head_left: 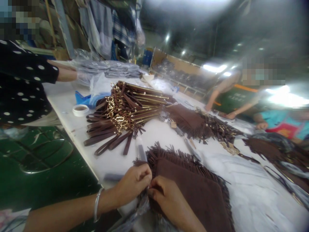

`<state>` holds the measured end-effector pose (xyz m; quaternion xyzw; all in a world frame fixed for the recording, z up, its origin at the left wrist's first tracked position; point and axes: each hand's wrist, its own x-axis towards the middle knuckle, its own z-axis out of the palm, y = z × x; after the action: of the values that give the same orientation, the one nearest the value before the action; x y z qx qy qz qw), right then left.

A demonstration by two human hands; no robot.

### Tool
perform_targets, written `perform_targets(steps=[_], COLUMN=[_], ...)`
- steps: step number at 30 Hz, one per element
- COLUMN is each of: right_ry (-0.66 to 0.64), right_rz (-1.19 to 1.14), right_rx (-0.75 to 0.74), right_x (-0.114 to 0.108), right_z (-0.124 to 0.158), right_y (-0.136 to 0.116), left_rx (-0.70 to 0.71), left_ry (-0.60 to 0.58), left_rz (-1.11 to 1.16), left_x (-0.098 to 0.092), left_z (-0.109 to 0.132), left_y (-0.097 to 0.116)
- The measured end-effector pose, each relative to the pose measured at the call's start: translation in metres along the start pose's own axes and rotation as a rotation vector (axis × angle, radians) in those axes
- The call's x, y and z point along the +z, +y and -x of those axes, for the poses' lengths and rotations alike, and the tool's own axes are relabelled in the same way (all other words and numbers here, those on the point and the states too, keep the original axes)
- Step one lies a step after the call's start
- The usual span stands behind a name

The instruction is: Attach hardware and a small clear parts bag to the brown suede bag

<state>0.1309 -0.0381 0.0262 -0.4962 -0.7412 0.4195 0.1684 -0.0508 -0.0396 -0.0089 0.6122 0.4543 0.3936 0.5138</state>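
My left hand (137, 180) and my right hand (169, 196) meet at the left edge of a dark brown fringed suede piece (190, 183), which looks like a flat bag. Fingertips of both hands are pinched close together. What lies between them is too small to make out. Crumpled clear plastic (142, 209) shows just below the fingers. The fringe runs along the far and right sides of the brown piece.
Brown straps with gold clasps (118, 112) are heaped beyond my hands, beside a white tape roll (80, 110). Another fringed piece (185, 117) lies farther back. White plastic bags (251, 187) cover the table at right. Co-workers stand at left and far right.
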Motion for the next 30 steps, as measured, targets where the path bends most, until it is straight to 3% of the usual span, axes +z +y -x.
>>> perform_targets(steps=[9,14,20,27,30], right_ry=[0.054,0.086,0.108,0.194,0.236], right_rz=[-0.192,-0.173,-0.152,0.09,0.234], right_rx=[0.129,0.161,0.133,0.024,-0.026], right_x=[-0.004,-0.002,0.0,0.006,0.013], right_z=[-0.001,-0.001,0.001,0.007,0.008], right_y=[0.006,0.009,0.01,0.006,0.003], left_rx=[-0.222,-0.233,-0.278,-0.296,-0.322], left_ry=[-0.066,-0.024,-0.025,-0.012,-0.118], left_rz=[0.316,0.336,0.362,0.386,0.523], left_x=[0.011,0.02,0.014,0.009,0.008], left_z=[0.01,0.003,0.004,0.007,0.006], left_y=[-0.02,-0.027,-0.028,-0.024,-0.021])
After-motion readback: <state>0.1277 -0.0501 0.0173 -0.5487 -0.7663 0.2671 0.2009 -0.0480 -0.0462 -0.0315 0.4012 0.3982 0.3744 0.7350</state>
